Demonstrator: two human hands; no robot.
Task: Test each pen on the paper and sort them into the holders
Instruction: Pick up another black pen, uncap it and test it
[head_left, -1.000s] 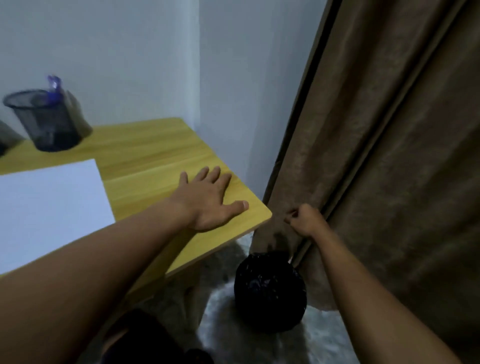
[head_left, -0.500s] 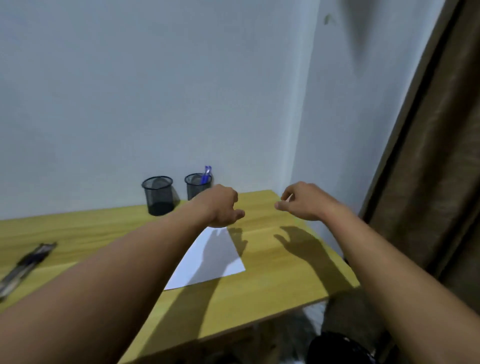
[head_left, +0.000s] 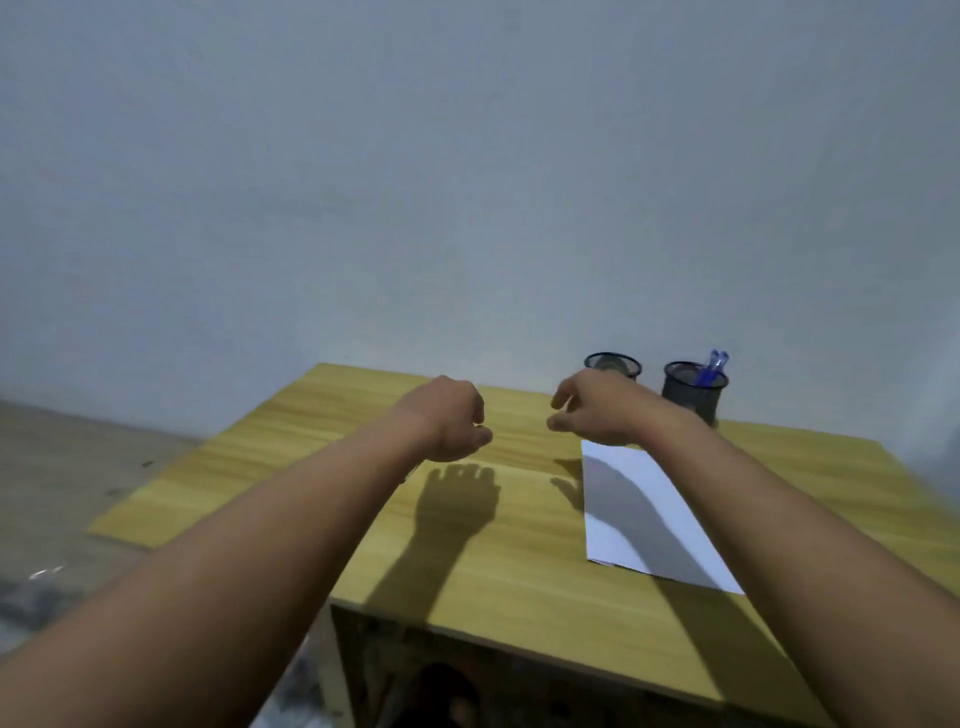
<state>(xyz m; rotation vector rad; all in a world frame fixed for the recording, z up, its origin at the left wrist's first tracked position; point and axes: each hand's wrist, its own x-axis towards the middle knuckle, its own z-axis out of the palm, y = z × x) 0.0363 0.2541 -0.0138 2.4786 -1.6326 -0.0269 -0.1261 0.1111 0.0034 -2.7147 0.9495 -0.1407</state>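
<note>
- Left hand (head_left: 451, 420): fingers (head_left: 475, 410) curled in to a loose fist, nothing visible in them. Hangs above the desk, mid-way across, not touching the top; its shadow falls on the wood just below.
- Right hand (head_left: 597, 410): fingers (head_left: 561, 397) partly spread and bent, thumb apart from them, empty as far as I can see. Hovers over the far corner of the paper, clear of it.
- The two hands are near each other, with a gap between, both forearms reaching in from the near edge.
- Paper (head_left: 631, 512): white sheet, flat on the right half of the desk, skewed to the edges, right forearm's shadow across it.
- Holders: two black mesh cups at the far edge, right side, against the wall. Left holder (head_left: 618, 365) partly hidden behind the right hand; can't tell its contents. Right holder (head_left: 693, 389) stands just beside it, upright.
- Pens (head_left: 712, 366): blue, two tops visible sticking out of the right holder, leaning right.
- Desk (head_left: 291, 457): yellow wood, left half bare, floor beyond its left edge.
</note>
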